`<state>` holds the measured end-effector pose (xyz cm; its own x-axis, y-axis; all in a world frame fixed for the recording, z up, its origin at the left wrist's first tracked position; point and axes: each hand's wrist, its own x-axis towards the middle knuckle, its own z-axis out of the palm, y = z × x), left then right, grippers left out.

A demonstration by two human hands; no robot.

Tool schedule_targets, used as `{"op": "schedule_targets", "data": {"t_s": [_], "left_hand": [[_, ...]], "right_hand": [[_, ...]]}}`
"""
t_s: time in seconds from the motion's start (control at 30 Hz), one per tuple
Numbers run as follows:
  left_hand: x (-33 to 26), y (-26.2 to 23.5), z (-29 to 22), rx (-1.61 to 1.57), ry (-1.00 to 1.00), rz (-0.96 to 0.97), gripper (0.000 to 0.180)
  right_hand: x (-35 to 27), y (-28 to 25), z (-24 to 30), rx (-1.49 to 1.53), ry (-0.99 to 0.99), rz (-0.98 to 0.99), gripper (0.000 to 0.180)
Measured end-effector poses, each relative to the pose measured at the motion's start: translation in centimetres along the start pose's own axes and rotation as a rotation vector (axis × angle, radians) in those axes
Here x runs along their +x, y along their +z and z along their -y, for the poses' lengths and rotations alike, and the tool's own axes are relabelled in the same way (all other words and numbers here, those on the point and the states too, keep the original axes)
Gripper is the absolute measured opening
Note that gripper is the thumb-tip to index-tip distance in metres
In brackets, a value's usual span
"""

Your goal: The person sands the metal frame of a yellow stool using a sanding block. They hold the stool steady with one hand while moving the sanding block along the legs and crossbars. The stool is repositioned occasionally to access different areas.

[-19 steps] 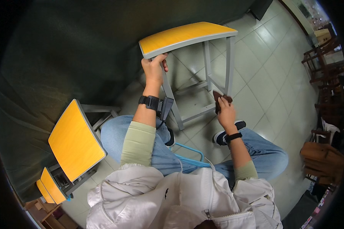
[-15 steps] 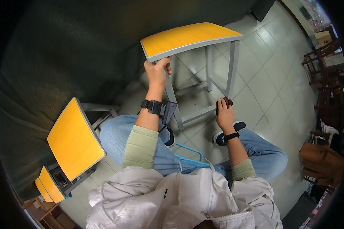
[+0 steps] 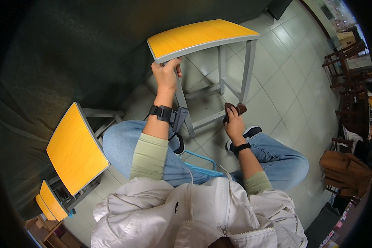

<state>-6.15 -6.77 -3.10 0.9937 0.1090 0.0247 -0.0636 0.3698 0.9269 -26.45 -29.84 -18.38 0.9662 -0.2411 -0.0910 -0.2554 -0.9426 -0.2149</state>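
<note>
I see my left hand (image 3: 166, 74) closed around the front edge of the yellow table (image 3: 198, 36), right at its near corner, where a grey leg (image 3: 185, 110) goes down to the floor (image 3: 277, 82). My right hand (image 3: 234, 122) is lower, down near the floor, and it is closed around a brown cloth (image 3: 232, 109). The cloth sits just beside the foot of the other front leg (image 3: 247, 70), which stands up tall and a bit tilted in the picture. That leg is straight ahead of my right hand and runs up and down, so the right hand is much nearer to it than the left. I cannot tell if the cloth touches the leg. A low grey bar (image 3: 208, 120) runs between the two front legs, close to the cloth. There is open floor to the right of the table. To my left stands a yellow chair (image 3: 74, 149), well apart from both hands.
</note>
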Motion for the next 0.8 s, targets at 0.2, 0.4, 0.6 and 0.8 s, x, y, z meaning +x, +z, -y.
{"op": "schedule_targets", "data": {"t_s": [0.2,0.4,0.6,0.8], "left_hand": [[-0.3,0.2,-0.3,-0.044,0.001,-0.012,0.013],[-0.3,0.1,-0.1,-0.027,-0.013,0.002,0.015],[-0.3,0.1,0.0,-0.017,-0.001,0.001,0.016],[-0.4,0.0,0.0,-0.006,0.013,0.014,0.016]], "right_hand": [[-1.3,0.7,4.0,0.181,-0.067,0.061,0.053],[-4.2,0.7,9.4,0.303,-0.174,0.183,0.053],[-2.9,1.2,7.1,0.038,-0.254,0.054,0.046],[0.4,-0.1,0.7,-0.210,-0.165,-0.125,0.042]]}}
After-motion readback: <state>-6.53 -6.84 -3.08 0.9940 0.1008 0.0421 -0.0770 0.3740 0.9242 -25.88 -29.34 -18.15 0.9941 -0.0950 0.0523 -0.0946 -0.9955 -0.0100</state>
